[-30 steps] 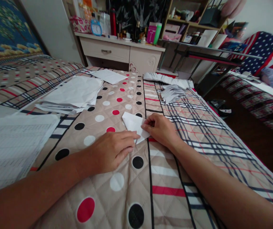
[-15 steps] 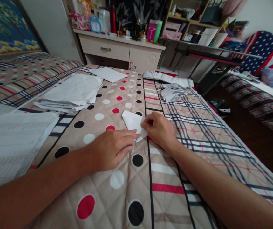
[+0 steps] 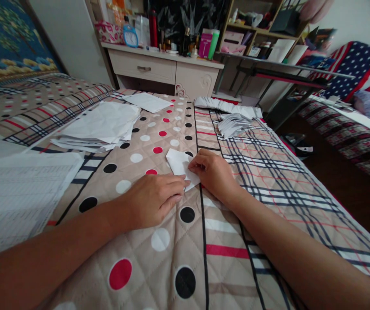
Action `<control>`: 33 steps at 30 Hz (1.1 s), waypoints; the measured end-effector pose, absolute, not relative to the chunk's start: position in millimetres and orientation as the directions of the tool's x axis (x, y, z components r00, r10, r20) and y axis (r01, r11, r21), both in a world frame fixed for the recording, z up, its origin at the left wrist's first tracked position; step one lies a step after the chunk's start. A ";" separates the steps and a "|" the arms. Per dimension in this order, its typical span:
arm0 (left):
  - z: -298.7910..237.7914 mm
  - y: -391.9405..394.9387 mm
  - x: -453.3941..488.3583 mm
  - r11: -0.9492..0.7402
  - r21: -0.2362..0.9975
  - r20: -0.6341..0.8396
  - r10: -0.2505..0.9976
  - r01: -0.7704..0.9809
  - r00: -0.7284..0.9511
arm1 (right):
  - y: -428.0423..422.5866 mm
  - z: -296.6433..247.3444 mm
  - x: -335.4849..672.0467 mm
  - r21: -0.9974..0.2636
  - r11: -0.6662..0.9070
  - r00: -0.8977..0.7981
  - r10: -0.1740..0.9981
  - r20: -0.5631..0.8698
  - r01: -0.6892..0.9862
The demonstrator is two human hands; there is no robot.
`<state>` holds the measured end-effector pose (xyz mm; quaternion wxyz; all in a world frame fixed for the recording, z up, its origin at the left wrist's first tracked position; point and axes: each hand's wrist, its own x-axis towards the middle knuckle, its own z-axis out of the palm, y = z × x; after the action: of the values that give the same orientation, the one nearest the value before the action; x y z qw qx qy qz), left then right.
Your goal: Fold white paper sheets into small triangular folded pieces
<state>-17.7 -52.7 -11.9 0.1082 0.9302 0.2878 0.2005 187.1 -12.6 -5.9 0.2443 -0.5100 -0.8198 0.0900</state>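
A small piece of folded white paper [image 3: 177,160] lies on the patterned bedspread [image 3: 159,275] between my hands. My left hand [image 3: 154,199] rests flat, its fingers stretched out and their tips on the paper's near left edge. With thumb and forefinger pinched together, my right hand [image 3: 215,174] grips the paper at its right side and covers that part of it. The fold under my right fingers is partly hidden.
Left of my hands lie a stack of white paper [image 3: 99,125] and printed sheets [image 3: 20,193]. Farther off is another white sheet [image 3: 147,102]. Folded paper pieces [image 3: 234,125] and a long pleated paper strip [image 3: 226,105] lie at the far right, before a white dresser [image 3: 142,64].
My right hand's fingertips have slid slightly left across the paper. My left hand stays at the paper's edge, and the view has shifted a little.
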 end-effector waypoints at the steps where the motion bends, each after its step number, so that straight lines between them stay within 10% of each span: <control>1: -11.4 -52.8 -17.8 -0.810 0.315 0.311 0.580 0.494 0.753 | -13.7 -4.7 187.4 -0.400 0.471 -0.375 0.878 0.296 0.786; 33: -16.5 -49.1 -22.6 -0.806 0.420 0.350 0.568 0.417 0.745 | -39.9 3.0 192.9 -0.385 0.369 -0.331 0.929 0.162 0.846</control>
<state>-22.6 -49.1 -16.5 0.1594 0.9205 0.2674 0.2363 192.9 -39.9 3.0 0.1794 -0.5497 -0.8076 0.1161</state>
